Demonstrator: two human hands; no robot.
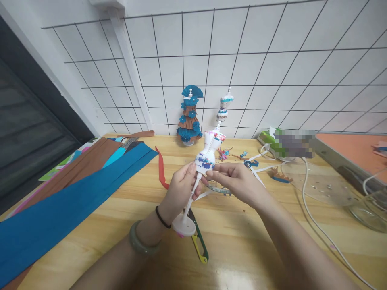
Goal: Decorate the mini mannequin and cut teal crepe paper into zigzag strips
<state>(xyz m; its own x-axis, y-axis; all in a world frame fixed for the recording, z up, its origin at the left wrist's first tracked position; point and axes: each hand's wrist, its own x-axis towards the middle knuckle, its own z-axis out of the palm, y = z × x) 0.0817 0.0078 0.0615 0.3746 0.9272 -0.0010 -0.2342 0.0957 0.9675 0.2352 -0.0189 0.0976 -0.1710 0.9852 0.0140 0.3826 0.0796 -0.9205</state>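
A small white mannequin point(208, 151) with blue, red and pink stains hangs tilted over the table, its round base point(184, 225) toward me. My left hand point(180, 187) is closed around the stand just below the torso. Thumb and fingers of my right hand point(237, 179) pinch at the torso's lower right edge; whether something small is between them is hidden. Beneath the base lie scissors point(201, 247) with green and yellow handles. Behind stand a mannequin dressed in blue and brown crepe paper point(190, 117) and another bare, stained mannequin point(223, 108).
Blue crepe paper point(90, 193) and brown sheets point(75, 171) cover the left. A red strip point(161, 169) lies mid-table. At right are a green packet point(269, 141), a white cable point(314, 225), a clear plate point(320, 185) and a glass bowl point(369, 213).
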